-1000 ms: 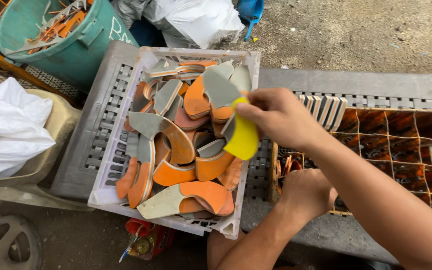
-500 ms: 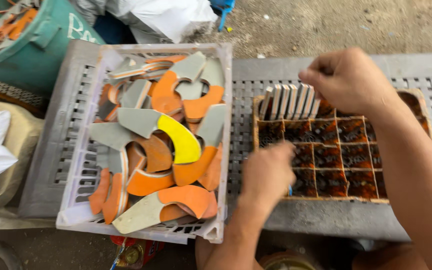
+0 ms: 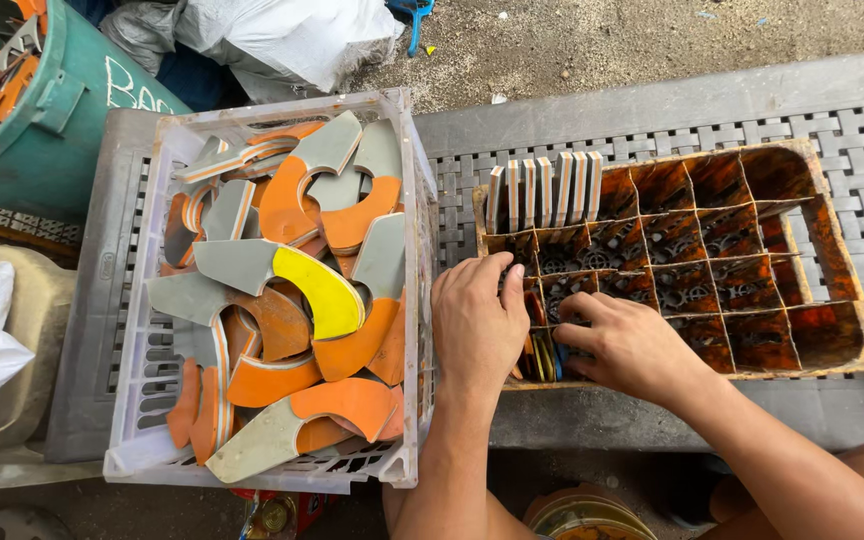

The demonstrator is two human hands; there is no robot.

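Observation:
My left hand (image 3: 479, 322) rests palm down on the near left corner of an orange-brown divided crate (image 3: 847, 290), fingers in its cells. My right hand (image 3: 630, 342) is beside it, fingers curled over thin coloured pieces (image 3: 540, 357) standing in a near cell; whether it grips one I cannot tell. Several flat grey-and-orange pieces (image 3: 546, 192) stand upright in the crate's far left cells. To the left, a clear plastic basket (image 3: 410, 250) holds several curved orange and grey shoe-sole pieces, with a yellow and grey piece (image 3: 314, 285) on top.
Both crates sit on a grey slatted plastic bench (image 3: 852, 110). A teal bin (image 3: 52, 120) with scraps stands at the far left, white bags (image 3: 292, 35) behind the basket, a beige container (image 3: 27, 330) with a white bag at left. Gravel ground lies beyond.
The yellow piece my right hand held now lies in the basket. My right hand came down from the crate's far edge to its near cells; my left hand moved onto the crate's corner.

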